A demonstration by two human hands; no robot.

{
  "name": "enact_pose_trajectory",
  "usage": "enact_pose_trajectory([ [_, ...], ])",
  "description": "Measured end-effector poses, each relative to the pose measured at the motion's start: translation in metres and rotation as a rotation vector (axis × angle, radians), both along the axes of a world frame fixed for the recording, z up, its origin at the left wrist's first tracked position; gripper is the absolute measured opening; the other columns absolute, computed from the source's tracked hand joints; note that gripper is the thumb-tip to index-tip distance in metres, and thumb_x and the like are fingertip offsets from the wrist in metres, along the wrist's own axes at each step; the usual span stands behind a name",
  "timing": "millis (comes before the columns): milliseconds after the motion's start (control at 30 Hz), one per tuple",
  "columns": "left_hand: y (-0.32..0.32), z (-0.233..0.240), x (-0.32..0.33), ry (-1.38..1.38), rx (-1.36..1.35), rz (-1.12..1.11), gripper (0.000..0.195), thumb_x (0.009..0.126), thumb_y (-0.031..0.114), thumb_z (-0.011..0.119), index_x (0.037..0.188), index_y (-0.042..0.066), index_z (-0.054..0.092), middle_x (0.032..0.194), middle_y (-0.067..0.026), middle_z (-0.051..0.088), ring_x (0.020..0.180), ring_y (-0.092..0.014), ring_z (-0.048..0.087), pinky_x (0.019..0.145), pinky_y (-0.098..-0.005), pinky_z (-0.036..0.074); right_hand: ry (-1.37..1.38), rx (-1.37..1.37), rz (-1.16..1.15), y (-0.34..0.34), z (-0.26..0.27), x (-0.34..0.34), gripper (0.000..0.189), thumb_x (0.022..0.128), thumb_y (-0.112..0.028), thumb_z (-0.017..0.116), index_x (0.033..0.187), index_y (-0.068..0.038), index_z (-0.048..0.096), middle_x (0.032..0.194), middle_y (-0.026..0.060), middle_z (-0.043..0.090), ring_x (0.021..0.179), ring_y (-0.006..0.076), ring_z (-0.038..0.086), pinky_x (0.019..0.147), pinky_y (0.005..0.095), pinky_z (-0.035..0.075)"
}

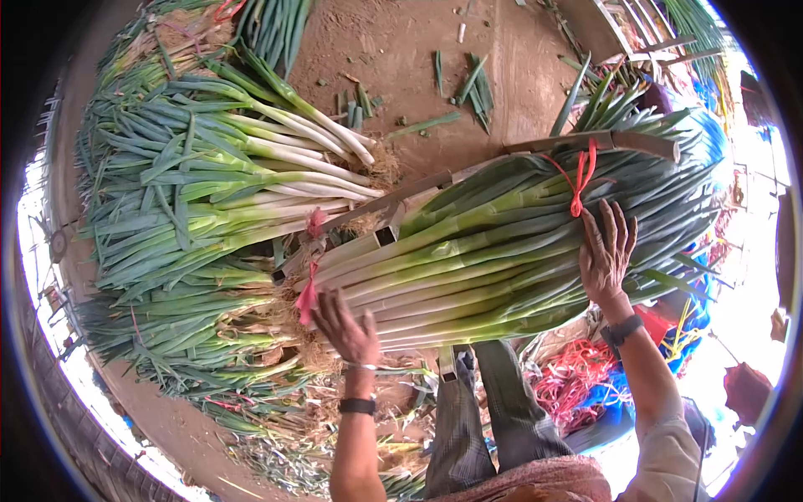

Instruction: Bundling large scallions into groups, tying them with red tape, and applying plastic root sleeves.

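Observation:
A large bundle of long green onions or leeks [464,263] lies before me across a metal frame [404,197], its white root ends to the left and its dark leaves to the right. My right hand [607,251] rests flat on the leaves, fingers a little apart, just below a knotted red plastic tie [583,185]. Over the white stems near the roots is my left hand [348,329], slightly blurred, with its thumb apart. Beside its fingertips hangs a pink plastic strip [307,295]; no grip on it shows.
More onions lie heaped on the left [207,169]. Cut leaf pieces [478,91] are scattered on the dirt floor [401,50]. At lower right sits a tangle of red plastic ties [574,383]. A curved bar [640,143] crosses the leaf end, and a slatted wooden piece [655,50] stands at upper right.

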State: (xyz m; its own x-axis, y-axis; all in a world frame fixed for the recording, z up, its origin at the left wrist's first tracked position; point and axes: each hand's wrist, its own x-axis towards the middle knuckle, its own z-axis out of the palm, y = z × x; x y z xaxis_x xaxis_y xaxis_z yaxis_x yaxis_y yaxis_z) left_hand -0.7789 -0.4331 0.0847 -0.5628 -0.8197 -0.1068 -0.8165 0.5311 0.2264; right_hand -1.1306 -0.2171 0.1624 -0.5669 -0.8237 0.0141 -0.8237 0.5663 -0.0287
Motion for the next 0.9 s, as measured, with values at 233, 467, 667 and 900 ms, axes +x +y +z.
enact_pose_trajectory([
  [233, -0.014, -0.011, -0.002, 0.019, -0.022, -0.058, 0.061, 0.088, 0.046, 0.029, 0.13, 0.001, 0.032, 0.134, -0.0215, 0.03, 0.126, -0.038, 0.025, 0.102, -0.0509, 0.015, 0.01, -0.025, 0.0, 0.004, -0.014, 0.0, 0.048, 0.08, -0.03, 0.039, 0.124, -0.013, 0.046, 0.132, 0.0148, 0.036, 0.125, 0.0336, 0.029, 0.105, 0.0512, 0.009],
  [467, -0.013, -0.014, -0.005, 0.029, 0.008, -0.029, 0.058, 0.086, 0.043, 0.034, 0.129, 0.003, 0.034, 0.133, -0.0199, 0.032, 0.125, -0.04, 0.025, 0.1, -0.0548, 0.015, 0.039, -0.024, -0.007, 0.003, -0.016, -0.001, 0.048, 0.086, -0.038, 0.031, 0.123, -0.012, 0.048, 0.131, 0.015, 0.037, 0.125, 0.0334, 0.03, 0.105, 0.0504, 0.01],
  [667, -0.014, -0.016, 0.0, 0.039, 0.022, -0.037, 0.059, 0.088, 0.044, 0.031, 0.129, 0.001, 0.033, 0.133, -0.0216, 0.031, 0.125, -0.04, 0.024, 0.1, -0.0541, 0.015, 0.022, -0.026, -0.012, 0.003, -0.02, 0.001, 0.049, 0.087, -0.04, 0.029, 0.123, -0.012, 0.048, 0.131, 0.015, 0.038, 0.124, 0.0333, 0.031, 0.105, 0.05, 0.009],
  [900, -0.015, -0.016, 0.0, 0.038, -0.043, -0.056, 0.06, 0.089, 0.046, 0.028, 0.129, 0.001, 0.033, 0.132, -0.0223, 0.032, 0.124, -0.039, 0.026, 0.1, -0.0521, 0.016, 0.04, -0.042, -0.022, 0.002, -0.018, 0.001, 0.048, 0.086, -0.039, 0.032, 0.122, -0.013, 0.048, 0.131, 0.0136, 0.038, 0.124, 0.0319, 0.032, 0.105, 0.0496, 0.01],
])
